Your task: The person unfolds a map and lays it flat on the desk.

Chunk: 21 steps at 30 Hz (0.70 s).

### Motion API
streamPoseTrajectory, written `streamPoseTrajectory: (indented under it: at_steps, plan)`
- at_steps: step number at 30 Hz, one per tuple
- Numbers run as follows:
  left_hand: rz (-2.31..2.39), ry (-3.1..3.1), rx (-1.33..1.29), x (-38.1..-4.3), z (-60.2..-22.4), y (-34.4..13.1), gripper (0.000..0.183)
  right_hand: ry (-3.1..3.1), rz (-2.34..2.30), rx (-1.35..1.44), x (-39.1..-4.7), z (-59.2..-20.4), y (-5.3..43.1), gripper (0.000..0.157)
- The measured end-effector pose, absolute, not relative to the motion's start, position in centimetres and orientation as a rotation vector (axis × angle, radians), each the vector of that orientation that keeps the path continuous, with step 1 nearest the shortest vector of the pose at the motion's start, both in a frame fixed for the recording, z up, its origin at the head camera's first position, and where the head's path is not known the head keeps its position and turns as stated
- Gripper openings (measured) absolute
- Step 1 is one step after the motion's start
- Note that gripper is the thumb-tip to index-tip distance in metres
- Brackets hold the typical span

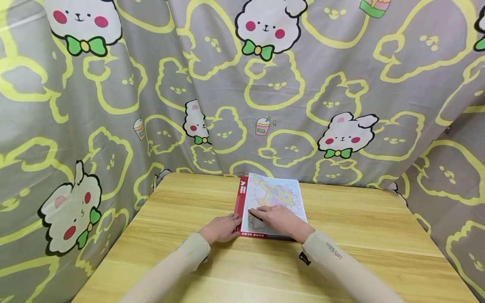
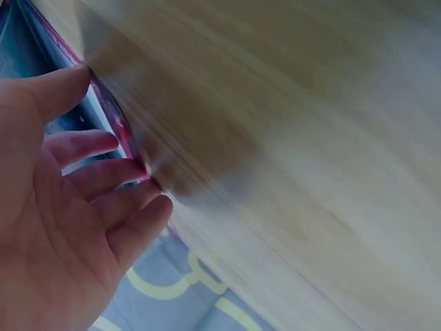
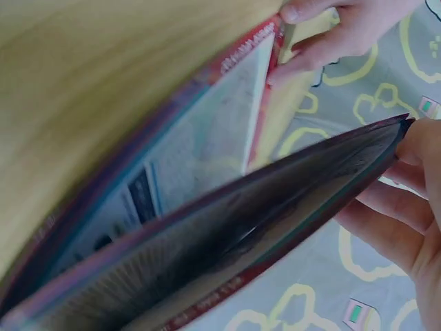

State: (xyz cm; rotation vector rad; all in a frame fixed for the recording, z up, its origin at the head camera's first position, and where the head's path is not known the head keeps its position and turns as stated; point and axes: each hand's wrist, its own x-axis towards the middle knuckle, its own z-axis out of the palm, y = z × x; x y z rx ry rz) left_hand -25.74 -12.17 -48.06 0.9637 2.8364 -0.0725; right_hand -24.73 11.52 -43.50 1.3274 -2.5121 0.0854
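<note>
A map (image 1: 280, 191) with a red border along its left and bottom edges lies on the wooden table (image 1: 360, 235). My left hand (image 1: 221, 228) rests at its lower left edge. In the left wrist view, the thumb and fairly straight fingers (image 2: 138, 227) touch that edge. Over the map's lower half is my right hand (image 1: 280, 219). Seen from the right wrist, a dark, layered leaf of the map (image 3: 227, 234) stands raised above the printed face, and the right thumb and fingers (image 3: 386, 227) pinch its corner. What lies between the raised layers is too dark to tell.
A grey curtain (image 1: 227, 84) with yellow outlines and white rabbit figures hangs behind the table and on both sides. Wooden tabletop extends to the left and right of the map, and its back edge meets the curtain.
</note>
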Motion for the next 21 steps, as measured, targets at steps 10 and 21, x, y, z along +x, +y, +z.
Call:
streamPoseTrajectory:
  at_steps: [10,21]
  plan:
    - [-0.197,2.907,1.015,-25.3,-47.9,-11.1,0.045,-2.362,-0.017,1.326,-24.0,-42.0,13.3,0.040]
    - [-0.079,2.901,0.957,-25.5,-48.0,-10.2,0.032,-2.291,-0.038,1.280,-23.2,-40.5,15.0,0.040]
